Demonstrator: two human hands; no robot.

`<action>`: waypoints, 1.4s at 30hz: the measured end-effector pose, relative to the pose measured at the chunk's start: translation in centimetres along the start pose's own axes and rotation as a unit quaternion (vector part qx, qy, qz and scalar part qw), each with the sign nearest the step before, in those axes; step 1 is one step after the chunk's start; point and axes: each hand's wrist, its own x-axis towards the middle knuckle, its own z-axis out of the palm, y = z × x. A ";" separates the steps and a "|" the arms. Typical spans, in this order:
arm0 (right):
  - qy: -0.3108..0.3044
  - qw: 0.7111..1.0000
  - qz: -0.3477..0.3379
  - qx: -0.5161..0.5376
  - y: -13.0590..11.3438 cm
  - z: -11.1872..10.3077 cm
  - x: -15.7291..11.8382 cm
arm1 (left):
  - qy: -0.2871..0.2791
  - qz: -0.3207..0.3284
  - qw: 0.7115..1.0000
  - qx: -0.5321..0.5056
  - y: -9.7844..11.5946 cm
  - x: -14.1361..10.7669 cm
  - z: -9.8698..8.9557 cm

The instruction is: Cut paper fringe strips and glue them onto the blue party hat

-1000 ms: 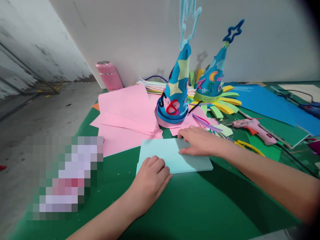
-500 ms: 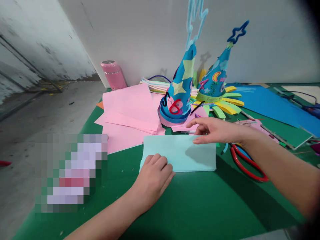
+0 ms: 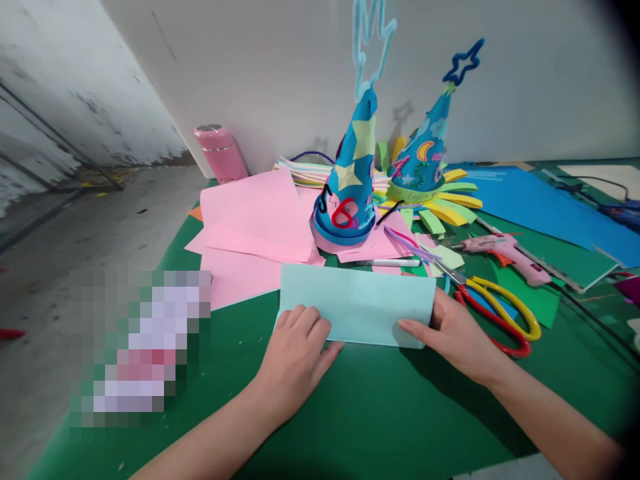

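A folded sheet of pale turquoise paper lies on the green table in front of me. My left hand is closed over its lower left part, curled fingers on top and the thumb by the bottom edge. At the right end, my right hand pinches the paper, thumb on the front and the other fingers behind it, mostly hidden. That right end looks slightly raised. Just beyond my right hand lie scissors with one red and one yellow handle.
Two decorated blue cone hats stand behind the paper among pink sheets and yellow-green strips. A pink glue gun with a cord lies at right. A pink bottle leans at the back left. A blurred-out object lies at left.
My right hand has come down from above the paper to grip its right end. My left hand stays on the lower left part. The view has shifted slightly.
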 end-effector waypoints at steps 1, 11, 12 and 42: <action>0.007 1.000 -0.007 -0.015 0.3 0.1 -0.1 | 0.005 -0.003 1.000 -0.003 0.0 -0.1 0.0; 0.038 0.997 -0.068 -0.031 1.0 0.1 -0.5 | 0.150 -0.256 0.945 -0.140 -4.0 -1.2 -2.0; 0.033 0.994 -0.097 -0.045 0.9 0.0 -0.6 | 0.117 -0.237 0.946 -0.190 -4.3 -1.3 -2.3; -0.089 0.936 -0.236 -0.245 1.6 -1.8 -0.8 | 0.013 0.026 0.993 -0.113 -5.4 -3.8 -1.5</action>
